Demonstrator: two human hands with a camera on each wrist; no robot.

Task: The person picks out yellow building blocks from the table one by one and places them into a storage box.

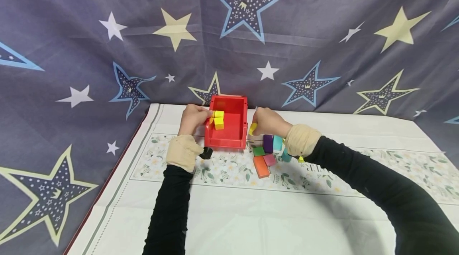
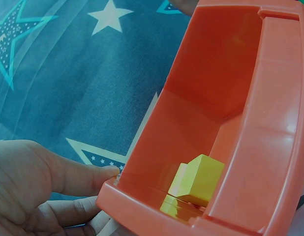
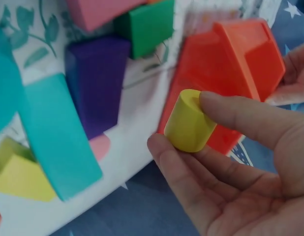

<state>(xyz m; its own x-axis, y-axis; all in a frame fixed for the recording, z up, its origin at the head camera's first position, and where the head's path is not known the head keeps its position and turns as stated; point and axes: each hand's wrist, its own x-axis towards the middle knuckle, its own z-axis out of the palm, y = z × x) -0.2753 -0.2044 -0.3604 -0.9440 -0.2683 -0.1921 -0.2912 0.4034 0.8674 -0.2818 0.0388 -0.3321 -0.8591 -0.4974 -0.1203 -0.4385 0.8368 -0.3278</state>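
My left hand (image 1: 193, 117) pinches the left rim of a red plastic bin (image 1: 226, 143), thumb on top in the left wrist view. A few yellow blocks (image 2: 203, 179) lie together inside the bin, at its left side in the head view. Just off the bin's right wall, my right hand (image 1: 270, 122) holds a small yellow cylinder block (image 3: 189, 123) between thumb and fingers. Close by that hand on the tablecloth lie a purple block (image 3: 95, 83), a turquoise block (image 3: 61, 135) and a green block (image 3: 147, 29).
Nearer the front are an orange block (image 1: 261, 166) and a pink block (image 1: 269, 159). Another yellow block (image 3: 24, 174) lies beside the turquoise one. A white, flower-printed tablecloth (image 1: 229, 207) covers the table. A star-patterned curtain (image 1: 229, 55) hangs right behind the bin.
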